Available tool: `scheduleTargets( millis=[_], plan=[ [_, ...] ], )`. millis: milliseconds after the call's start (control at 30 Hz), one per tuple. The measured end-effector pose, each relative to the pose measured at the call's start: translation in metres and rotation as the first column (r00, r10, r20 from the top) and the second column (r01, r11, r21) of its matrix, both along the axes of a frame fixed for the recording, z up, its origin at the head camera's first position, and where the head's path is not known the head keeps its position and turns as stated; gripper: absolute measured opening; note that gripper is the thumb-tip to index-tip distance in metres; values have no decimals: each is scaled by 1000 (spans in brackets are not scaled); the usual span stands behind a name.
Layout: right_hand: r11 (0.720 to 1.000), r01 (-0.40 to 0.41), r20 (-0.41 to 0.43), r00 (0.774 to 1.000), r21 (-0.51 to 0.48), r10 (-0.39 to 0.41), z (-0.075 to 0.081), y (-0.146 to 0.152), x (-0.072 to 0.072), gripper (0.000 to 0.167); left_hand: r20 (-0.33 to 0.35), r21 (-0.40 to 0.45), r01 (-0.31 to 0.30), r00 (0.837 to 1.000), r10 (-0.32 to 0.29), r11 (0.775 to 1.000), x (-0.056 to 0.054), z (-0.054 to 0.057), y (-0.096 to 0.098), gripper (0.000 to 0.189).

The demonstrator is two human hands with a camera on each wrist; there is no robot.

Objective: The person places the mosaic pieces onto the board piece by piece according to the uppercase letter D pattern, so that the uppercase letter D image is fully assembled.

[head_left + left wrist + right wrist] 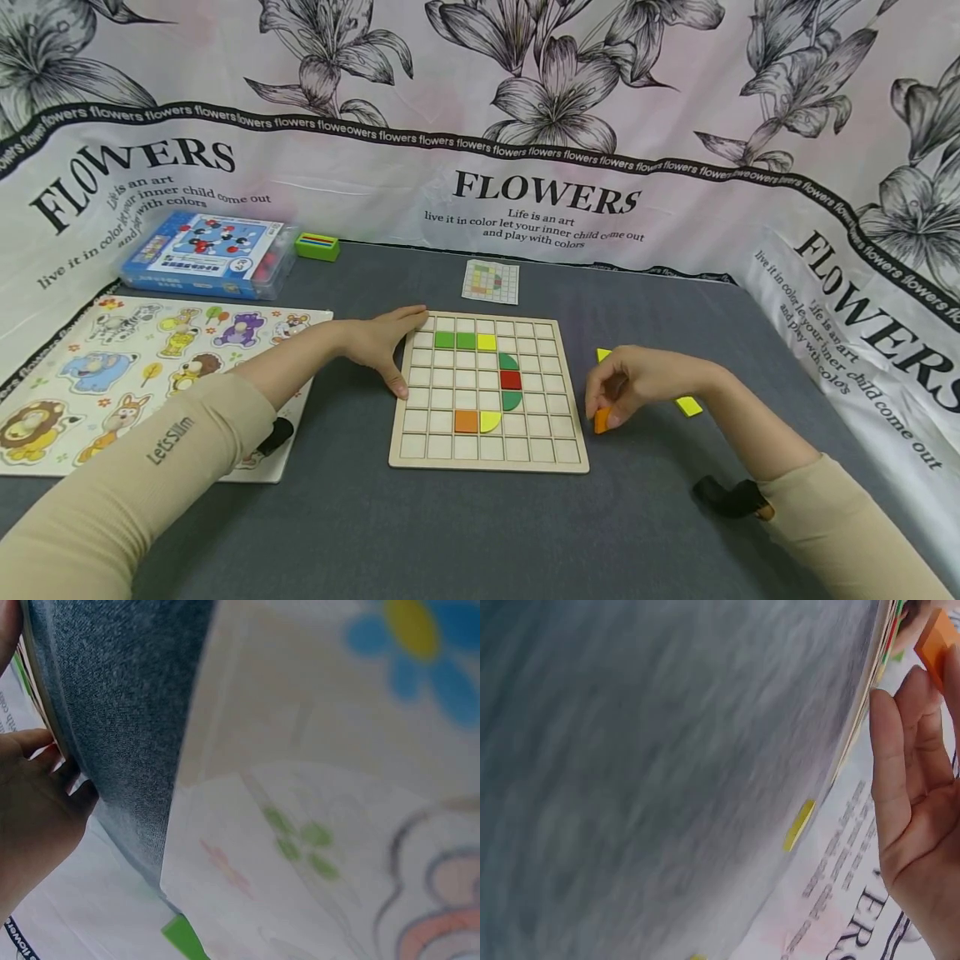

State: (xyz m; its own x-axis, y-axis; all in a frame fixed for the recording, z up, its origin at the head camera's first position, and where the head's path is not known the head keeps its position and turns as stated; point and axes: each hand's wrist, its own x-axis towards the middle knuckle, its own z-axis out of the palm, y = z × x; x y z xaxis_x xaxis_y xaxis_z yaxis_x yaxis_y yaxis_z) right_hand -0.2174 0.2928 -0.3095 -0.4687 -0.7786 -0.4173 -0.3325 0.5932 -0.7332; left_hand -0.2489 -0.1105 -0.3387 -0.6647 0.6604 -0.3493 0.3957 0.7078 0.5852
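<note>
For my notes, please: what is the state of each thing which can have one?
Left grip: spread, touching grid board
Right grip: pinching orange piece
Grid board: flat, partly filled
Orange piece: held outside grid board
Yellow pieces at right: loose on table
Picture card: face up
Animal board: flat, face up
Blue box: looks closed

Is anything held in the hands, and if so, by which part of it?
The right hand pinches an orange piece near one end, contact partly hidden; the left hand only touches the left edge of the wooden board.
</note>
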Motion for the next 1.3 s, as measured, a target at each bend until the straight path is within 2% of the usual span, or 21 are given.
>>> scheduleTargets(
  millis=[300, 433, 633, 800, 1100, 1300],
  plan=[
    [1000, 5, 13, 1000, -22, -5, 4, -42, 10, 17, -2, -3, 2, 1000, -2, 1000, -2, 0, -1, 125],
    [1000, 27, -23, 999, -13, -27, 8, -65, 15, 19, 0, -4, 1, 1000, -1, 1000, -2, 0, -1, 125],
    [999, 26, -125, 992, -35, -30, 9, -99, 21, 16, -6, -8, 2, 1000, -2, 1000, -3, 1, -1, 125],
    [998, 38, -150, 988, -51, -45, 6, -124, 23, 13, -6, -13, -4, 1000, 4, 1000, -2, 1, 0, 125],
    [997, 37, -239, 970, -73, -53, 2, -153, 20, 14, -10, -24, -7, 1000, 7, 1000, 0, 1, 0, 126],
    [996, 58, -259, 963, -68, -73, -1, -169, 22, 14, -8, -29, 4, 1000, -4, 1000, -1, 0, 1, 125]
  ],
)
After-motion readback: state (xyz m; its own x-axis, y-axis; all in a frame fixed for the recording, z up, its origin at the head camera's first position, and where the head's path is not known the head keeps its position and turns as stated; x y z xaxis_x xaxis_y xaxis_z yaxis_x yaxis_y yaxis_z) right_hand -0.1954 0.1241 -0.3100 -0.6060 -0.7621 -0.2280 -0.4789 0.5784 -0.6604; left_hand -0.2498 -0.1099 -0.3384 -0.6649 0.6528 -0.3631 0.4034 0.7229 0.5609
